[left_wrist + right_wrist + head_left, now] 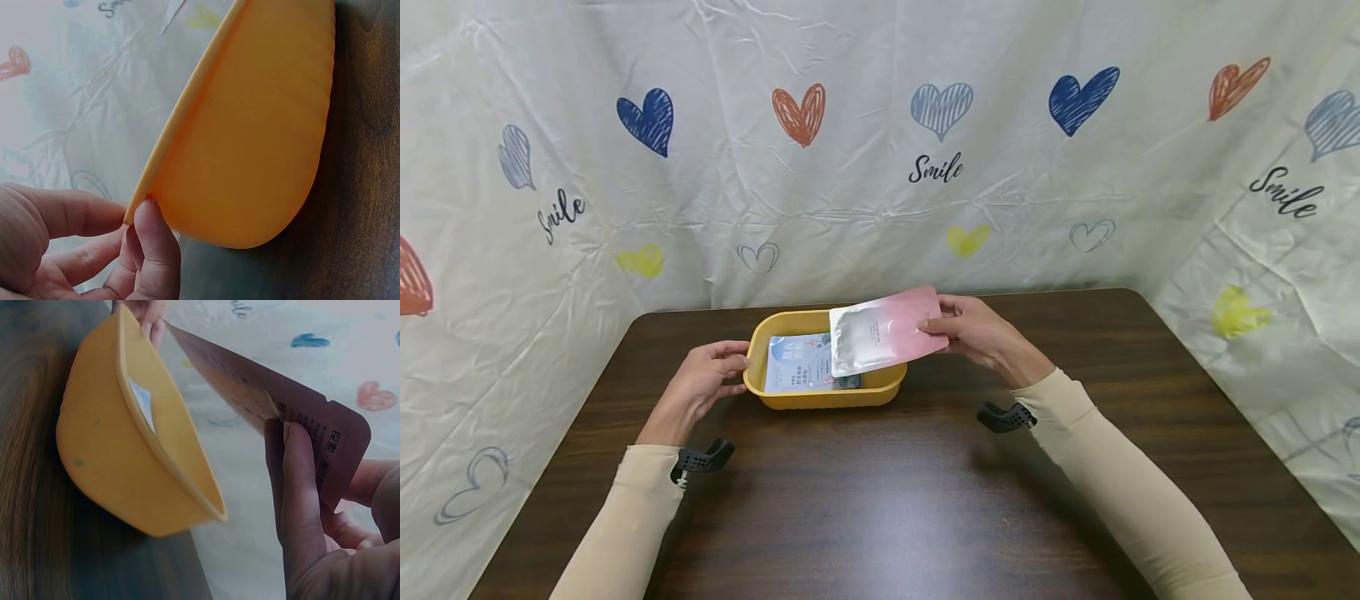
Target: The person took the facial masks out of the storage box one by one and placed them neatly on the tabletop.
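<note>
A yellow plastic basket (827, 402) stands near the table's back edge. My left hand (706, 377) pinches its left rim; in the left wrist view, thumb and fingers meet on the rim of the basket (244, 137). My right hand (981, 333) grips the right end of a pink and silver sachet (891, 331), which is tilted above the basket's right half. The right wrist view shows the sachet (275, 403) between thumb and fingers, raised over the rim. Inside the basket lies a light blue printed packet (797, 364), partly covered by the sachet in the head view.
The dark wooden table (880, 500) extends in front of the basket and to both sides. A white cloth (850, 192) printed with hearts hangs behind it and at the sides. Each wrist wears a black camera mount (703, 458).
</note>
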A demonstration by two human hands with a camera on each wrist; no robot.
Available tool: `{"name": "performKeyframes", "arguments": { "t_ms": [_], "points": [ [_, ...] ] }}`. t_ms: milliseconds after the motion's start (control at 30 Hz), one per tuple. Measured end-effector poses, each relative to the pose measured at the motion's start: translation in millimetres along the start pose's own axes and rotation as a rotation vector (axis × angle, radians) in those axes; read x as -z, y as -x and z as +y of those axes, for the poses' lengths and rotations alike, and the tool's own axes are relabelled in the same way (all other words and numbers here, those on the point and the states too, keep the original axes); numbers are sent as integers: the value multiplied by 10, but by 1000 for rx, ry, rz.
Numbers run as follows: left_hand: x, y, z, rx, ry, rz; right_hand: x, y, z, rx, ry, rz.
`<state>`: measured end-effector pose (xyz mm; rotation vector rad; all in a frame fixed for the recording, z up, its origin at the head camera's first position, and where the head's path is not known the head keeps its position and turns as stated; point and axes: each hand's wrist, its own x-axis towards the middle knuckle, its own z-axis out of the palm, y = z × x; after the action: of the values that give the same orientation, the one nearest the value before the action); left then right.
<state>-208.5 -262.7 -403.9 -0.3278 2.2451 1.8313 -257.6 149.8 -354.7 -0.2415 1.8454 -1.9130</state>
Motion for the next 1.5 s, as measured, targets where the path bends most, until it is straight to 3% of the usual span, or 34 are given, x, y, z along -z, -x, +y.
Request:
{"name": "performKeyframes", "arguments": {
  "t_ms": [1500],
  "points": [
    [19, 14, 6, 6, 1, -14, 939, 606, 178, -38, -66, 94]
  ]
}}
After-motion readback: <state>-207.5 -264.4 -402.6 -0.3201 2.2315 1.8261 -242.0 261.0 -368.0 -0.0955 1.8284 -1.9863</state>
